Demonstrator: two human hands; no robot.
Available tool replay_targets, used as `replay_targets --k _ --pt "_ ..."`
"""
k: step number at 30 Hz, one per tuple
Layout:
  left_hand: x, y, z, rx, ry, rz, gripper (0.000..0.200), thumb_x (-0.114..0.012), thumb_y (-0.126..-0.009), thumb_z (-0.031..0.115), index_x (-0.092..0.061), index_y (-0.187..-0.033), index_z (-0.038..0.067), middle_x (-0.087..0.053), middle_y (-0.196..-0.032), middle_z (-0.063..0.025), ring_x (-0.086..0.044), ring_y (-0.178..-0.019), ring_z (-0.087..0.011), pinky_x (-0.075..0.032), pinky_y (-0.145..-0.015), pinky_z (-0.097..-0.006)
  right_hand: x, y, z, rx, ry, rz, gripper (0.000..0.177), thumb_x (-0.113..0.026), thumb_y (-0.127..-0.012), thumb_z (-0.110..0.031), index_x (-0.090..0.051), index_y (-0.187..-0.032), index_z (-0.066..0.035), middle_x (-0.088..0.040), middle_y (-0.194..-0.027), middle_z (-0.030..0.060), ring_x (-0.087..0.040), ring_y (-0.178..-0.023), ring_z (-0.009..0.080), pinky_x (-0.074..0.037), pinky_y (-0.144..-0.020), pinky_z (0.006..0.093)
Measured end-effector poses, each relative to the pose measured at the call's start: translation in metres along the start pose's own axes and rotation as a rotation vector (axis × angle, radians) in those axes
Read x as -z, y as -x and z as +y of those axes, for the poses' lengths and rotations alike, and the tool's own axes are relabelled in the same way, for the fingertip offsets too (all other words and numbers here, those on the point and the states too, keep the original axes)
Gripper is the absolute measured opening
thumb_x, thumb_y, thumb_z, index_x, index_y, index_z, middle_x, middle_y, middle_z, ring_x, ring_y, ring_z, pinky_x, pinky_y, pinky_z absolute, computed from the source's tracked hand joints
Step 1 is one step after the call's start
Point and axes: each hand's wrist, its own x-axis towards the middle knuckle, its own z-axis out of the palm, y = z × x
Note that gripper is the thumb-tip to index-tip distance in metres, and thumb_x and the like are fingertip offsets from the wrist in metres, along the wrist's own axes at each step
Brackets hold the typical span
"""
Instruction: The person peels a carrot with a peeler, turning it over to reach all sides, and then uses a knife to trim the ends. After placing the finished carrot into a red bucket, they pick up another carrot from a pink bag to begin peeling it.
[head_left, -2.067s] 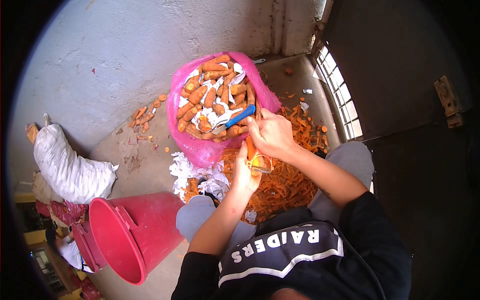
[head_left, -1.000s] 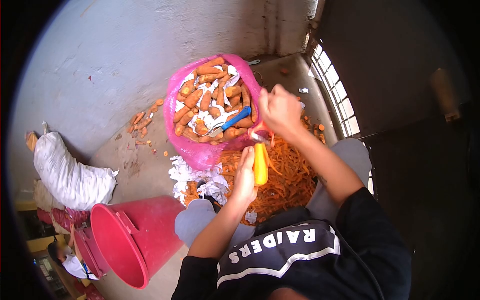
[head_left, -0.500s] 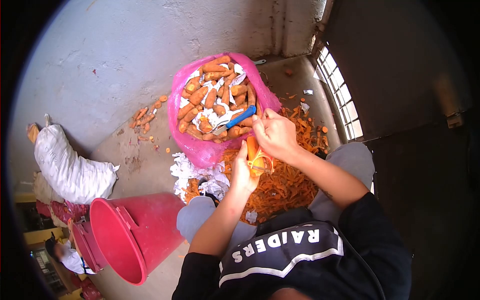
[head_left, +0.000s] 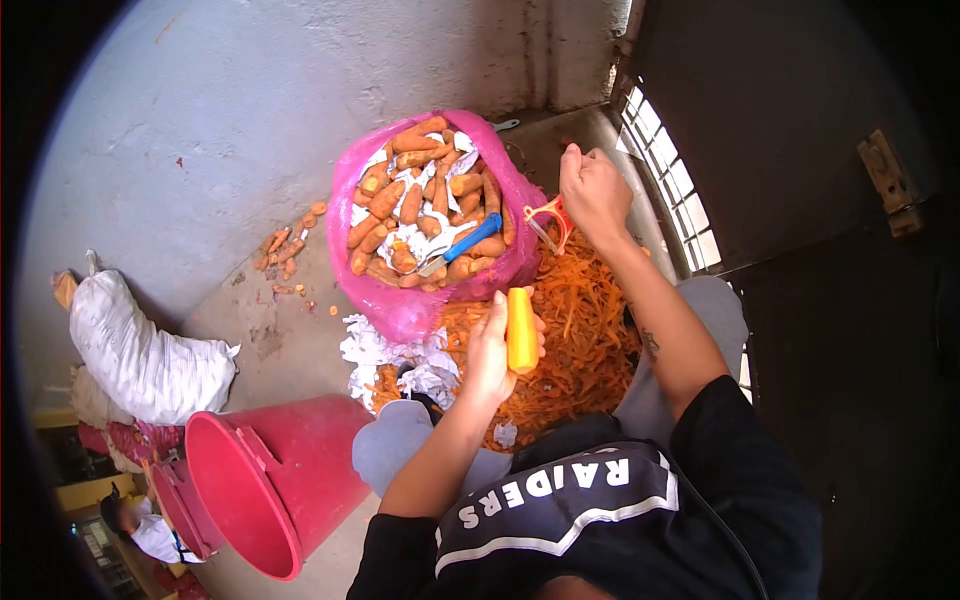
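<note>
My left hand (head_left: 492, 352) is closed round a peeled, bright orange-yellow carrot (head_left: 521, 330), above the heap of peelings. Up and to the right, my right hand (head_left: 594, 190) grips an orange peeler (head_left: 556, 222), held away from the carrot. Brown unpeeled carrots (head_left: 410, 202) and white paper fill the open pink sack (head_left: 345, 270) in front of me. A knife with a blue handle (head_left: 474, 236) lies on top of those carrots. Orange peelings (head_left: 580, 330) cover the floor between my legs.
Two red bins (head_left: 310, 470) stand at the lower left, the nearer one tilted in view. A stuffed white sack (head_left: 150, 345) leans by the wall. Carrot pieces (head_left: 288, 245) lie left of the pink sack. Another person (head_left: 155, 535) is at the far lower left. A dark door stands at right.
My right hand has moved up and right with the peeler, away from the carrot. The carrot in my left hand now shows in full, held more upright.
</note>
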Motion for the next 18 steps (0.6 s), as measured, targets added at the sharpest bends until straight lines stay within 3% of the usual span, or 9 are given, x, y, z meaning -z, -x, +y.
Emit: replay_targets --k 3,5,7,8,10,13,18 --pt "0.018 -0.013 -0.006 0.007 0.173 0.011 0.045 -0.039 -0.098 0.042 -0.056 -0.111 0.003 -0.060 -0.081 -0.0070 -0.058 -0.068 -0.0157 -0.049 -0.057 -0.0284 -0.005 0.020 -0.007 0.002 -0.102 -0.126 0.051 -0.040 -0.093 -0.038 -0.060 -0.063 -0.002 -0.058 -0.079 0.0180 -0.058 -0.072 0.0369 -0.045 -0.069 0.0444" --pt "0.026 -0.020 -0.007 0.018 0.286 -0.024 0.041 -0.039 -0.098 0.040 -0.057 -0.107 0.004 -0.060 -0.082 -0.0067 -0.058 -0.068 -0.0159 -0.049 -0.058 -0.0287 0.000 0.043 -0.023 0.110 -0.141 -0.230 0.051 -0.040 -0.094 -0.036 -0.053 -0.062 0.002 -0.052 -0.074 0.0148 -0.056 -0.067 0.0338 -0.041 -0.064 0.0424" --pt "0.025 -0.025 -0.006 0.015 0.309 0.011 0.035 -0.040 -0.098 0.038 -0.057 -0.106 0.008 -0.062 -0.083 -0.0052 -0.059 -0.068 -0.0157 -0.049 -0.056 -0.0288 0.002 0.060 -0.031 0.171 -0.132 -0.340 0.050 -0.041 -0.092 -0.038 -0.059 -0.062 -0.003 -0.055 -0.073 0.0164 -0.057 -0.068 0.0364 -0.044 -0.064 0.0453" --pt "0.023 -0.027 -0.007 0.014 0.298 0.069 0.034 -0.040 -0.098 0.038 -0.057 -0.107 0.008 -0.062 -0.083 -0.0049 -0.060 -0.068 -0.0157 -0.049 -0.055 -0.0288 -0.003 0.067 -0.029 0.264 -0.122 -0.307 0.048 -0.045 -0.093 -0.032 -0.052 -0.059 0.001 -0.051 -0.069 0.0139 -0.056 -0.063 0.0328 -0.042 -0.057 0.0430" --pt "0.022 -0.029 -0.007 0.012 0.296 0.122 0.038 -0.036 -0.100 0.039 -0.054 -0.111 0.007 -0.063 -0.089 -0.0071 -0.062 -0.075 -0.0165 -0.052 -0.062 -0.0322 -0.002 0.077 -0.035 0.312 -0.167 -0.305 0.044 -0.046 -0.092 -0.029 -0.057 -0.059 -0.002 -0.051 -0.066 0.0124 -0.056 -0.060 0.0315 -0.043 -0.055 0.0425" --pt "0.027 -0.028 -0.008 0.000 0.240 0.026 0.037 -0.037 -0.100 0.038 -0.053 -0.112 0.007 -0.063 -0.089 -0.0074 -0.064 -0.076 -0.0166 -0.054 -0.062 -0.0318 -0.008 0.083 -0.033 0.359 -0.162 -0.288 0.042 -0.047 -0.091 -0.028 -0.059 -0.058 -0.004 -0.051 -0.064 0.0124 -0.055 -0.058 0.0311 -0.043 -0.053 0.0429" --pt "0.005 -0.028 -0.002 -0.170 0.178 0.199 0.032 -0.042 -0.099 0.035 -0.054 -0.110 0.007 -0.063 -0.087 -0.0057 -0.063 -0.071 -0.0160 -0.053 -0.056 -0.0304 -0.005 0.077 -0.036 0.377 -0.083 -0.260 0.042 -0.048 -0.090 -0.028 -0.061 -0.057 -0.005 -0.054 -0.064 0.0132 -0.056 -0.056 0.0325 -0.044 -0.051 0.0435"
